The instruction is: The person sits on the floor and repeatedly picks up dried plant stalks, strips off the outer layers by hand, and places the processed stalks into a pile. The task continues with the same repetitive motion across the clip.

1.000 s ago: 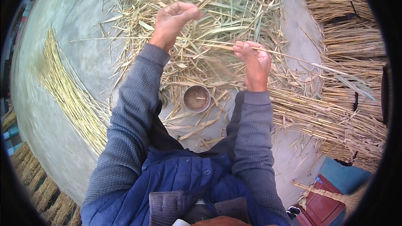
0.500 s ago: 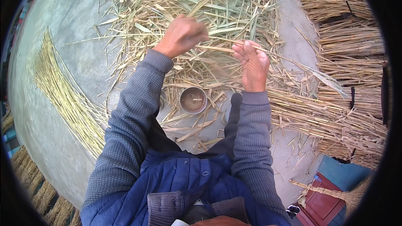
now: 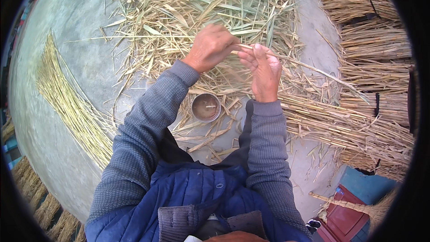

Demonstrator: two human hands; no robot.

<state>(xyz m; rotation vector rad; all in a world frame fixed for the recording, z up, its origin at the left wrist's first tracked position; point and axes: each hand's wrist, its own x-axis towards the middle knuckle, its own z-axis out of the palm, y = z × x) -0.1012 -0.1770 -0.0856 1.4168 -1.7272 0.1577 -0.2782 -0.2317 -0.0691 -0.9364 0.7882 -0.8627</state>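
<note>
A long dry reed stalk runs sideways between my hands, its leafy end pointing right and its thin end reaching left. My left hand is closed around it, back of the hand upward. Close beside, my right hand pinches the same stalk between thumb and fingers, palm turned up. Beneath both hands spreads a heap of stripped leaves, straw-coloured and pale green. A small round metal bowl with brownish contents stands on the floor below my hands.
Peeled yellow stalks lie in a bundle on the concrete floor at left. Unpeeled reeds lie at right, near tied reed bundles. A broom rests over a red panel at lower right.
My left hand has slid right along the stalk toward my right hand. My right hand has shifted slightly left, and the stalk's leafy end looks thinner.
</note>
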